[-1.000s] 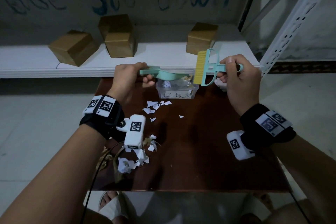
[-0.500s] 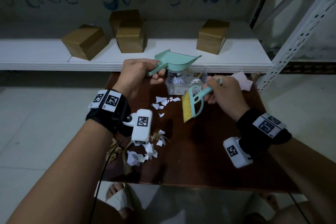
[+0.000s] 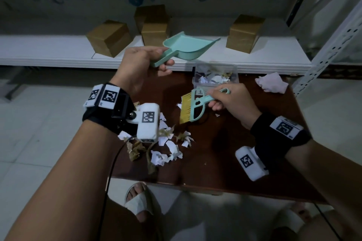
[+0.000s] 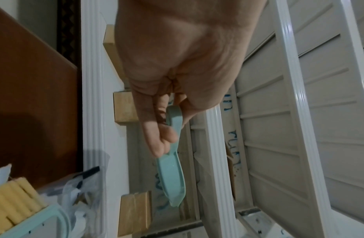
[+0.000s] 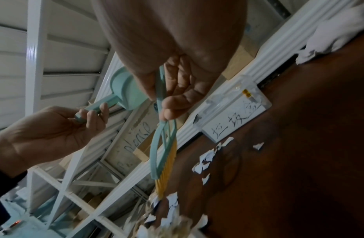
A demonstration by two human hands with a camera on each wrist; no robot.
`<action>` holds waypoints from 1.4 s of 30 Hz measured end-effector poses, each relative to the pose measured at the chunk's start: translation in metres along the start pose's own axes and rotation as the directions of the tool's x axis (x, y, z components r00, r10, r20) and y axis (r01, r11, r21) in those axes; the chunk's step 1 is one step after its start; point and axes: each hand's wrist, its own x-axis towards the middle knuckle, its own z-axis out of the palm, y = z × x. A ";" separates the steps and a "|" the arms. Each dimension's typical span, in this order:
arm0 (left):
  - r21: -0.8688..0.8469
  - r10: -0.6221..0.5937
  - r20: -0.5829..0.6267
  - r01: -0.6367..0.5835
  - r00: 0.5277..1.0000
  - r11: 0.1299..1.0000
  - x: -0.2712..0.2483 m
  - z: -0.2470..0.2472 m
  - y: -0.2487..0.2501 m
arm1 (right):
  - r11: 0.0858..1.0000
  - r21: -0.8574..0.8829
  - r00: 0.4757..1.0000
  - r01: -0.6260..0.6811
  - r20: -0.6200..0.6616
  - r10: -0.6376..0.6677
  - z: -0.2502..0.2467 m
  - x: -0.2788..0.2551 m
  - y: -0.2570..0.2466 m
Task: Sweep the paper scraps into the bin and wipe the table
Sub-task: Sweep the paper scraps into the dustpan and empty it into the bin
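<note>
My left hand (image 3: 145,62) grips the handle of a mint-green dustpan (image 3: 188,47) (image 4: 172,175) (image 5: 124,90), held in the air left of and above the clear plastic bin (image 3: 215,76) (image 5: 234,116). The bin holds paper scraps and stands at the far edge of the brown table (image 3: 254,143). My right hand (image 3: 229,101) holds a mint brush (image 3: 194,107) (image 5: 164,154) by its handle, yellow bristles down, just above the table in front of the bin. White and tan paper scraps (image 3: 166,143) (image 5: 205,161) lie in a heap at the table's left, partly hidden by my left wrist camera.
A crumpled pale cloth (image 3: 271,84) lies at the table's far right corner. Behind the table runs a white shelf (image 3: 58,53) with three cardboard boxes (image 3: 109,37). A white perforated rack post (image 3: 333,49) stands at the right. My sandalled feet (image 3: 140,203) show below the near edge.
The right hand brought the brush down from above the bin to the table. The left hand lifted the dustpan off the bin and drew it left.
</note>
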 end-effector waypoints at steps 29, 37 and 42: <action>-0.016 -0.048 -0.017 0.047 0.999 0.999 -0.051 -0.010 -0.014 | 0.879 -0.475 0.987 0.031 0.153 0.048 -0.042 0.000 0.017; 0.010 -0.086 0.052 0.086 0.995 0.996 -0.036 0.013 -0.030 | 0.892 -0.452 0.997 0.027 0.079 0.010 -0.073 0.004 -0.009; 0.056 -0.099 0.103 0.093 0.990 0.994 -0.016 0.024 -0.033 | 0.915 -0.400 0.999 0.042 0.035 -0.031 -0.081 0.008 -0.014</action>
